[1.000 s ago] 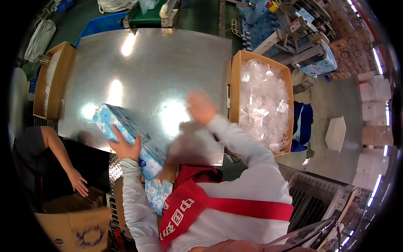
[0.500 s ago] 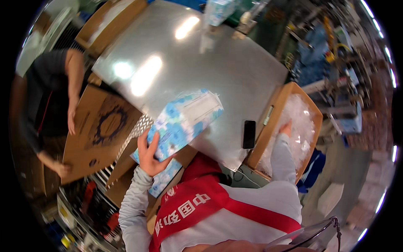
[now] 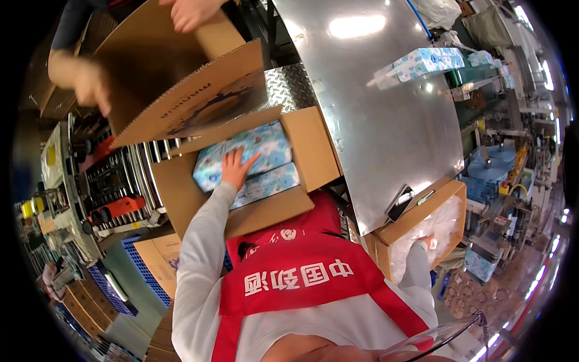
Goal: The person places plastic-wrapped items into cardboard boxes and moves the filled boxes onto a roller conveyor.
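Note:
My left hand point(image 3: 235, 169) lies on a blue-and-white floral tissue pack point(image 3: 265, 143) inside an open cardboard carton point(image 3: 313, 145). Its fingers are spread, not wrapped round the pack. Beside that pack, on the side nearer me, is a second floral pack point(image 3: 270, 186). At the right my right hand point(image 3: 427, 241) reaches into a smaller cardboard box point(image 3: 379, 247) among crumpled clear plastic bags point(image 3: 416, 248). Its fingers are partly hidden there, so I cannot see whether they grip any plastic.
A metal table point(image 3: 380, 127) carries a phone point(image 3: 399, 204) by the small box. Another floral pack point(image 3: 428, 63) is at the table's far right. At upper left a co-worker's hands point(image 3: 192, 13) handle a big carton point(image 3: 205, 102). Rollers point(image 3: 120, 175) run left of my carton.
The pack in my left hand has gone from above the table down into the carton, and the fingers have loosened. My view has turned left. The co-worker's carton now stands opened out.

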`<state>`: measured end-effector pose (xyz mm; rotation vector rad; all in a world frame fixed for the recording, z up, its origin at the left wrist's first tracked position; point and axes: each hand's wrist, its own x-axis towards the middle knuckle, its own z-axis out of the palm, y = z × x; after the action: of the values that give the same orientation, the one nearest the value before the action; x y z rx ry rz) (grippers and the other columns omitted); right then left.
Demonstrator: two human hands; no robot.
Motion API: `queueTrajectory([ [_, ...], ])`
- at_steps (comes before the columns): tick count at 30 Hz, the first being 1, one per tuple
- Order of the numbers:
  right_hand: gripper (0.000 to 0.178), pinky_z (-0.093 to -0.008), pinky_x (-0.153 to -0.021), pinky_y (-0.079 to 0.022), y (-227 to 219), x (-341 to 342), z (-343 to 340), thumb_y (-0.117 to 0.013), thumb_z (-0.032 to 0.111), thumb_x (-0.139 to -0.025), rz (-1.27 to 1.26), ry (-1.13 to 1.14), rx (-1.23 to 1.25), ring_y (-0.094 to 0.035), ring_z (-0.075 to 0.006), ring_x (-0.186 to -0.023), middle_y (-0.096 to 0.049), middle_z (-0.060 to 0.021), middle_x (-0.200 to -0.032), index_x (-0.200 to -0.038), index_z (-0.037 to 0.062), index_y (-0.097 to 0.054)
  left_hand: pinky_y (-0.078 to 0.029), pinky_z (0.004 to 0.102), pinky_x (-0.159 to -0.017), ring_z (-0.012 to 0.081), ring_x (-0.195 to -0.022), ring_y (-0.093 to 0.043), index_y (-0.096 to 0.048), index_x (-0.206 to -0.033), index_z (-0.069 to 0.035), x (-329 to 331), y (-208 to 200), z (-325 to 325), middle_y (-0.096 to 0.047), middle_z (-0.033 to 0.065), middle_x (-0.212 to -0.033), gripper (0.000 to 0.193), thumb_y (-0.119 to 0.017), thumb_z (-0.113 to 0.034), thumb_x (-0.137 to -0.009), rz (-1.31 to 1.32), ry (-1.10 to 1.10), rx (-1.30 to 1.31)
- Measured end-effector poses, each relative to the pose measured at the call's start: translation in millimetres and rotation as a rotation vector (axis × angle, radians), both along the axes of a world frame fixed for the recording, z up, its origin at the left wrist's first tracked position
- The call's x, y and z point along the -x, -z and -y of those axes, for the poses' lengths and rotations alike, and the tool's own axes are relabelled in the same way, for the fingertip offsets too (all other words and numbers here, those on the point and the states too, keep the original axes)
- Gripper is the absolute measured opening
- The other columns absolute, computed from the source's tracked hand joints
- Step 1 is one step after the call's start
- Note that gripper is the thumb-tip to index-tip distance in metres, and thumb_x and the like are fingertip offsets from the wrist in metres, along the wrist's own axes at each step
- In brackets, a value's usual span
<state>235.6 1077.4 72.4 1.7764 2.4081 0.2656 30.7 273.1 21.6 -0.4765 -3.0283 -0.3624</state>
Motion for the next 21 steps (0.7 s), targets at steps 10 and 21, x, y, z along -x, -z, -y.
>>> queueTrajectory([
  [10,0.047,-0.0372,-0.073,-0.057,-58.6,26.3,77.6,-0.044,-0.004,-0.093,-0.997,-0.243,0.443,-0.065,-0.0255,-0.087,-0.054,-0.0177,-0.13,-0.14,0.0029,-0.043,0.0,0.0723,-0.112,0.0428,-0.15,0.01,-0.008,-0.159,-0.03,51.5,-8.0,8.9,0.009,0.0131,-0.165,0.128,-0.088,-0.048,-0.06,0.66,0.017,0.059],
  [21,0.032,-0.0292,-0.05,-0.051,-81.8,264.2,491.7,-0.054,0.034,-0.102,-0.376,-0.592,1.759,-0.059,-0.0136,-0.051,-0.062,-0.0045,-0.068,-0.093,0.0039,-0.06,0.003,0.067,-0.115,0.0417,-0.151,0.007,-0.003,-0.159,-0.016,-1.4,72.1,-10.9,0.008,0.0168,-0.165,0.142,-0.085,-0.065,-0.053,0.535,-0.165,0.127],
])
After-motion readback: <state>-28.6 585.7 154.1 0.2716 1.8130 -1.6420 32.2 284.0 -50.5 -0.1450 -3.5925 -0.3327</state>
